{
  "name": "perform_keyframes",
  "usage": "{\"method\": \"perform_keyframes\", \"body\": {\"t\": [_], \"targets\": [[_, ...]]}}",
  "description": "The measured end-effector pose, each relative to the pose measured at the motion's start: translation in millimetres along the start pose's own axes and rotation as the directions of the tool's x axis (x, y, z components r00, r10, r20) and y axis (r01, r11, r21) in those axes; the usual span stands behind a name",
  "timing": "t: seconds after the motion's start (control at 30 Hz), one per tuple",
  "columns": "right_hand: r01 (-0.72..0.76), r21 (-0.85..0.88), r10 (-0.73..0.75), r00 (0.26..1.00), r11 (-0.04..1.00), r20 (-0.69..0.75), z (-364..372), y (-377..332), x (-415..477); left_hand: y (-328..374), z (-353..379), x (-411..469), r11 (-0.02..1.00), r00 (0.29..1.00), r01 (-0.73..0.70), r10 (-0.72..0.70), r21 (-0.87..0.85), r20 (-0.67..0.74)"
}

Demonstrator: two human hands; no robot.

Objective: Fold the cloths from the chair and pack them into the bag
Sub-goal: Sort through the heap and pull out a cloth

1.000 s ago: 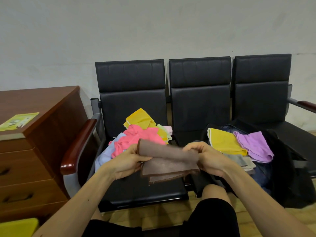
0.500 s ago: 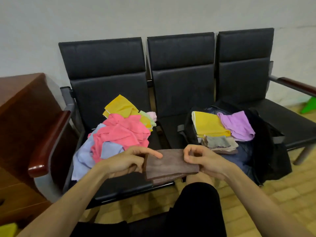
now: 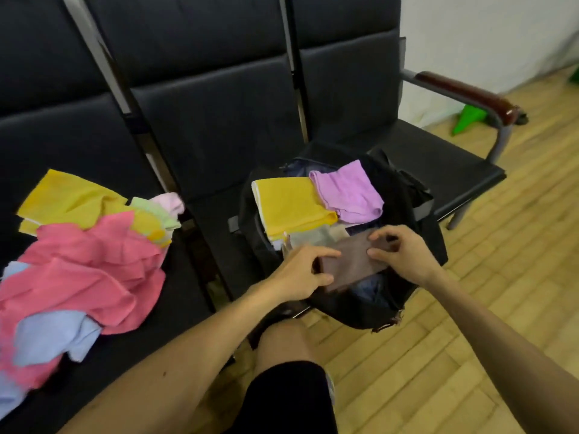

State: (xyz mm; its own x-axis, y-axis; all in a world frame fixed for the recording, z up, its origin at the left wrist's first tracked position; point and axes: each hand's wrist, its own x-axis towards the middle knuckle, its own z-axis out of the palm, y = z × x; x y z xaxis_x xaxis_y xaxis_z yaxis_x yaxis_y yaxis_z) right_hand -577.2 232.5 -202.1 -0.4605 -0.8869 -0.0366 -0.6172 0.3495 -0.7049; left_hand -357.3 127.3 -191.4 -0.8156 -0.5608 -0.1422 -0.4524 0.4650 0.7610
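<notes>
Squarely over the open bag [image 3: 360,314] at centre-right of the frame, the folded brown cloth [image 3: 354,261] runs lower-left to upper-right, left hand [image 3: 300,272] gripping its lower-left end, right hand [image 3: 404,255] pinching the upper-right end.

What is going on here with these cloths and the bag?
The person's left hand and right hand pinch a folded brown cloth at the mouth of the open black bag on the chair. A folded yellow cloth and a purple cloth lie inside. Unfolded ones, a pink cloth on top, lie on the left seat.
</notes>
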Motion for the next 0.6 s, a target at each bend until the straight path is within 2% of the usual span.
{"method": "perform_keyframes", "body": {"t": [0.17, 0.27, 0.43, 0.6], "targets": [[-0.055, -0.182, 0.033, 0.992, 0.982, -0.121, -16.9, 39.7, 67.5, -7.4, 24.1, 116.7, 0.980, 0.998, -0.067, 0.065, 0.187, 0.016], [-0.069, -0.259, 0.034, 0.990, 0.963, -0.137, -9.6, 58.4, 93.6, -16.6, 32.0, 166.6, 0.944, 0.994, -0.106, 0.099, 0.312, 0.038], [-0.067, -0.414, 0.095, 0.994, 0.908, 0.049, 15.7, 88.5, 119.3, -45.8, 49.1, 201.1, 0.860, 0.983, -0.120, 0.033, 0.496, 0.182], [-0.084, -0.487, 0.151, 0.984, 0.869, 0.099, 29.6, 100.0, 131.0, -54.5, 61.5, 206.6, 0.825, 0.988, -0.094, 0.010, 0.557, 0.153]]}}
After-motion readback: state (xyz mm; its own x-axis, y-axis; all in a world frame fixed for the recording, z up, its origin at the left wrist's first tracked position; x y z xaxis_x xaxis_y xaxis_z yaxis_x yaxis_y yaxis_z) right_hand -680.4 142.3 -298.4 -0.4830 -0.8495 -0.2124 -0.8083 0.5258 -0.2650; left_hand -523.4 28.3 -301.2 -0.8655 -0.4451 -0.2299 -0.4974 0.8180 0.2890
